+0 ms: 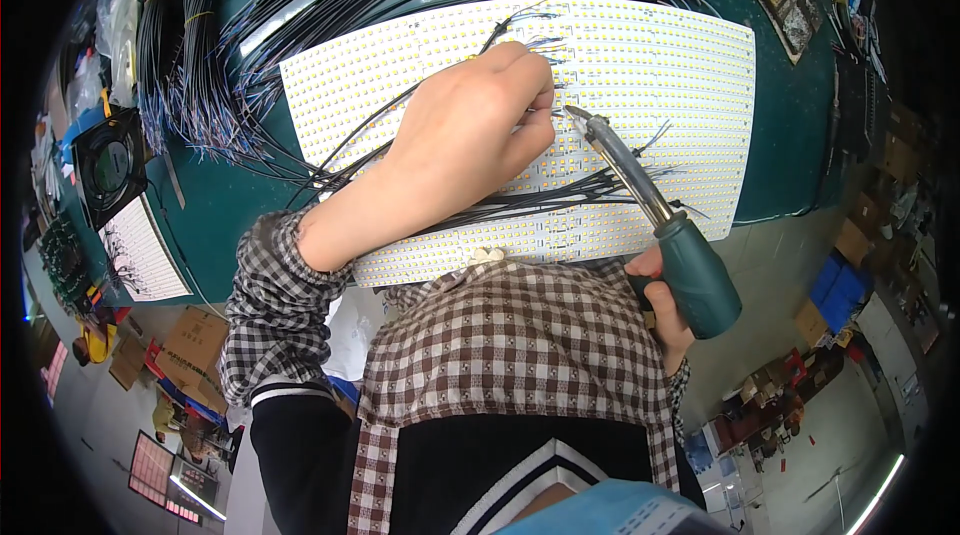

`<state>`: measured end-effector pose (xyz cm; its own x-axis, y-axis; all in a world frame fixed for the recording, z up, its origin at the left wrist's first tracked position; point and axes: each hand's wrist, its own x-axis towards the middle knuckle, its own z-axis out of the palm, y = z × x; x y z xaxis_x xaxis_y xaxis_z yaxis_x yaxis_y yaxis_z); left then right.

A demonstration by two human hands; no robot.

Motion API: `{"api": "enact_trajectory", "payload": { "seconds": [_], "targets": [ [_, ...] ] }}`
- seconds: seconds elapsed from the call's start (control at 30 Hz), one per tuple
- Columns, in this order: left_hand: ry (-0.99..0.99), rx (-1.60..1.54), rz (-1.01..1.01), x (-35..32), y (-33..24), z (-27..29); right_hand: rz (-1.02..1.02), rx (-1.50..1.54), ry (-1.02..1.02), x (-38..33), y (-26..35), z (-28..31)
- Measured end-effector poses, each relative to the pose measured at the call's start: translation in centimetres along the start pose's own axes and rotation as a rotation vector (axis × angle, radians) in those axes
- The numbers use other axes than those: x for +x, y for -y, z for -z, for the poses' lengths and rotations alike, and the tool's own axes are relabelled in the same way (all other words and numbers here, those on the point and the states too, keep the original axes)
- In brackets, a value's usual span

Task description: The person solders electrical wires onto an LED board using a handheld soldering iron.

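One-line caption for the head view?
Left hand pins thin black wires on white LED panel; right hand holds green-handled soldering iron.

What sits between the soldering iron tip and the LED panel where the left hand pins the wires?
Nothing visible. The soldering iron in the right hand has its tip just right of the left hand fingertips, over the LED panel; only loose black wires pass under its shaft.

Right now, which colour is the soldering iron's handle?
Dark green handle, best seen in the head view.

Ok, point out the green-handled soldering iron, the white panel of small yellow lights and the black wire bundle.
green-handled soldering iron [695, 280], head view, on its handle
white panel of small yellow lights [660, 65], head view, bare upper right
black wire bundle [540, 197], head view, strands crossing panel
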<state>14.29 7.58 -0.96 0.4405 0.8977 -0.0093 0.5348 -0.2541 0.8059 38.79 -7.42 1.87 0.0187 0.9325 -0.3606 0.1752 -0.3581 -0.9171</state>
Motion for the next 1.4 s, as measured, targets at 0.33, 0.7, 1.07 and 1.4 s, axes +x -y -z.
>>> {"api": "enact_trajectory", "payload": {
  "seconds": [0.33,0.7,1.07,1.4],
  "targets": [
    [0.005,0.016,-0.004,0.0,0.0,0.0,0.127,-0.038,-0.02,-0.2,-1.2,0.3],
    [0.015,0.031,-0.01,0.1,-0.1,0.1,0.022,0.056,0.034,0.3,0.9,-0.3],
    [0.062,-0.064,-0.054,-0.8,0.0,0.9,0.069,0.194,-0.051,0.6,0.6,-0.3],
    [-0.066,0.148,-0.02,-0.7,-0.6,-0.7,0.053,0.227,-0.042,0.4,0.6,0.0]
  ]
}}
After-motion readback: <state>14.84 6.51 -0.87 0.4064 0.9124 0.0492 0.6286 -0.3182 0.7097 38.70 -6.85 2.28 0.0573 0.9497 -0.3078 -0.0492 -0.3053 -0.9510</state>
